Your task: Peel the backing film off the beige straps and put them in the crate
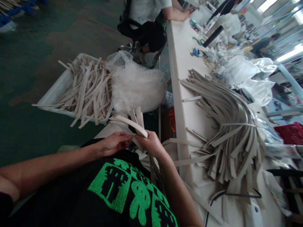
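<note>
Over my lap, my right hand point(151, 143) is closed around a few beige fabric strips point(134, 123), whose ends fan out above the fingers. My left hand point(117, 142) pinches one of these strips near its edge, just beside the right hand. More strip lengths trail down under my right wrist. To the right, a large bundle of similar strips point(239, 135) lies on the table, bound by a light tie. Loose strips stick out from the bundle toward my right forearm.
A white bin point(54, 91) full of loose strips stands on the floor ahead, beside a stuffed clear plastic bag point(139, 85). The white table point(177, 56) runs along my right, with scissors point(199, 41) and a black roll point(213, 36). A seated person point(151, 12) works at its far end.
</note>
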Motion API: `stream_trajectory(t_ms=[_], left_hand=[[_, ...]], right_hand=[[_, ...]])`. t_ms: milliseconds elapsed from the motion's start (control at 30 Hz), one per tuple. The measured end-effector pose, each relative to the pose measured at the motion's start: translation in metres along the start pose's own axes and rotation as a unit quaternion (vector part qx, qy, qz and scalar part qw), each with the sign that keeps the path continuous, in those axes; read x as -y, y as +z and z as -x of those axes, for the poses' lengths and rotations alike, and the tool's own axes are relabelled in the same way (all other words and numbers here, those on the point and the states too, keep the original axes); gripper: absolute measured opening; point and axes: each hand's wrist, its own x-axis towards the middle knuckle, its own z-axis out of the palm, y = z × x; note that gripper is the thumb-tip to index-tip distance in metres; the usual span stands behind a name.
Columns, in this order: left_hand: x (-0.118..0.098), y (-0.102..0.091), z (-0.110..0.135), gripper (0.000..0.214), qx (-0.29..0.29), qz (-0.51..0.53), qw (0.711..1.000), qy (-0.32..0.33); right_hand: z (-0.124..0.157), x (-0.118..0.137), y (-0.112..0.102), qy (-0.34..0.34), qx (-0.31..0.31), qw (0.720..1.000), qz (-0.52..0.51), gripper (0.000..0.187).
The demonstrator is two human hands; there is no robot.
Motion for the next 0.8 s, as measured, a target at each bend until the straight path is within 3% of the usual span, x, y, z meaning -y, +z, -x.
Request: stream_trajectory(t_ms=[167,333,433,533,633,700,800], left_hand=[[-0.009,-0.011,0.003,0.025,0.05,0.049,0.997,-0.04],[-0.003,-0.017,-0.005,0.016,0.07,0.046,0.995,-0.061],[0.001,-0.017,-0.006,0.02,0.093,0.029,0.993,-0.059],[0.004,-0.016,-0.004,0.018,0.128,0.037,0.989,-0.066],[0.005,-0.017,-0.006,0.015,0.153,0.059,0.981,-0.102],[0.0,-0.02,-0.014,0.017,0.108,0.091,0.985,-0.098],[-0.024,-0.035,-0.036,0.027,-0.047,0.172,0.984,-0.025]], right_hand=[[0.002,-0.004,-0.01,-0.07,0.005,0.992,-0.109,0.028],[0.013,-0.01,-0.002,-0.195,0.053,0.979,-0.012,0.021],[0.014,-0.011,0.002,-0.26,0.048,0.963,0.054,0.013],[0.011,-0.009,0.005,-0.264,0.012,0.959,0.105,0.007],[0.01,-0.004,0.006,-0.206,-0.033,0.975,0.081,0.02],[0.013,0.0,0.004,-0.16,-0.041,0.986,0.019,0.027],[0.021,0.002,-0.008,-0.103,-0.027,0.992,-0.072,0.036]])
